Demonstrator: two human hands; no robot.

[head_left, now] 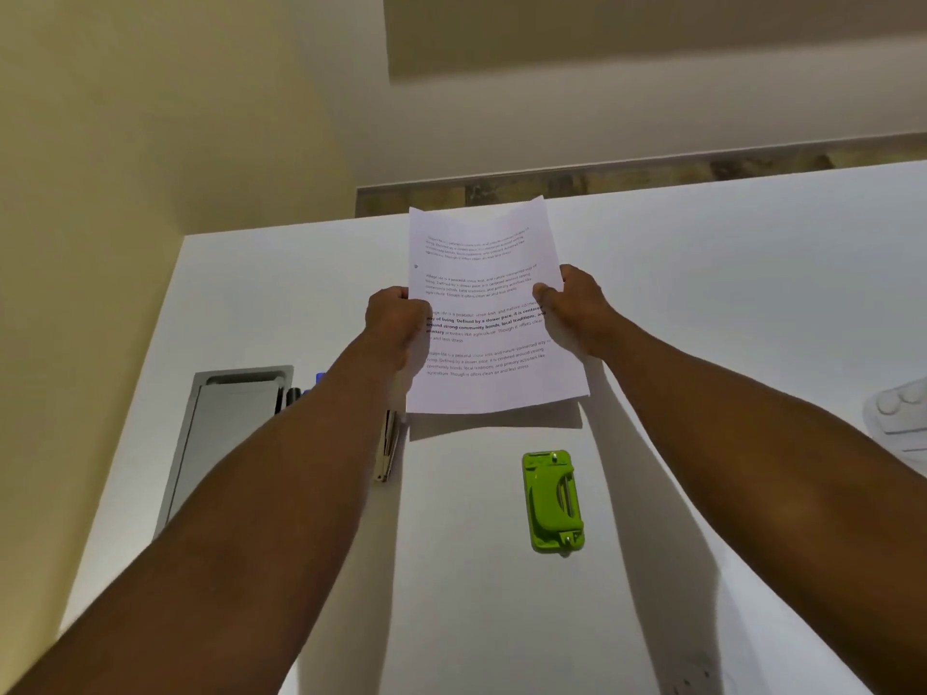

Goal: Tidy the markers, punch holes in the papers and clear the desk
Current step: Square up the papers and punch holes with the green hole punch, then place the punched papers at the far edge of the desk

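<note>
Hands raised over a white desk, holding printed papers up off the surface. Left hand curled round the sheets' left edge; right hand pinching the right edge, thumb on the printed face. Green hole punch lying flat on the desk below the papers, apart from both hands. Stapler partly hidden beside the left forearm. Marker tips, black and blue, peeking out beside a metal tray at far left. White object at the right edge, too cropped to identify.

White desk, yellowish wall
</note>
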